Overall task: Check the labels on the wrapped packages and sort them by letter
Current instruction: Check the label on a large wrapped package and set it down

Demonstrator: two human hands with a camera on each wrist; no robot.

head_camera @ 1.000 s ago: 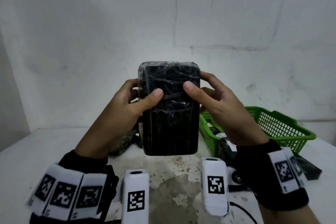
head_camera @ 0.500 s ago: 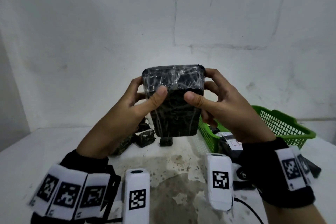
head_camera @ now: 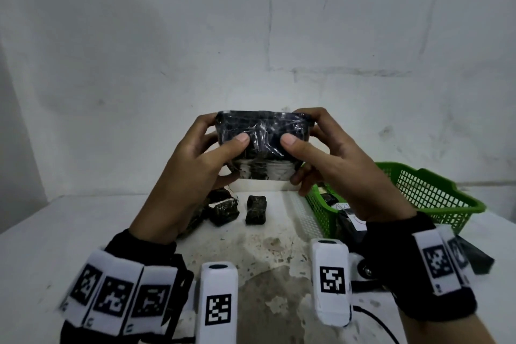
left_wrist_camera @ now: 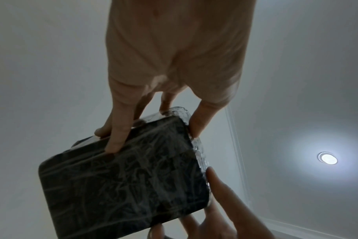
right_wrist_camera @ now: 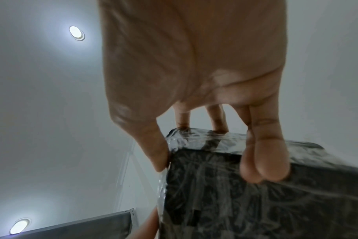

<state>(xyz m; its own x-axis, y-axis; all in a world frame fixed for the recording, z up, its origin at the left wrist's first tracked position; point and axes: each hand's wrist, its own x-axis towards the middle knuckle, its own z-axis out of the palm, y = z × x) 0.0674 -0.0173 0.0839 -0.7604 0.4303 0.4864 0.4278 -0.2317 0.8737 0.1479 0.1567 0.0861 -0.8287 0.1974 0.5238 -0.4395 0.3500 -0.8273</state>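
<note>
I've got the wrapped package (head_camera: 262, 145) up in the air in front of the wall, well above the table (head_camera: 55, 232), held btwn both hands. Left hand (head_camera: 192, 173) grips its left end, thumb pressed on the near face, fingers curled round the back. Right hand (head_camera: 332, 170) grips the right end the same way, thumb on the front. It's a dark block in shiny clear film, tilted so I see a narrow face plus a pale strip along the lower edge; can't read any letter on it. In the left wrist view the fingers (left_wrist_camera: 117, 134) press on the broad dark side of the package (left_wrist_camera: 123, 186). Right wrist view shows two fingertips (right_wrist_camera: 264, 161) hooked over its edge (right_wrist_camera: 255, 202).

Below, smaller dark wrapped packages (head_camera: 255, 209) lie on the table near centre. A green basket (head_camera: 435, 198) sits to the right w/ more packages inside, one showing a white label (head_camera: 357, 222), too small to read.
</note>
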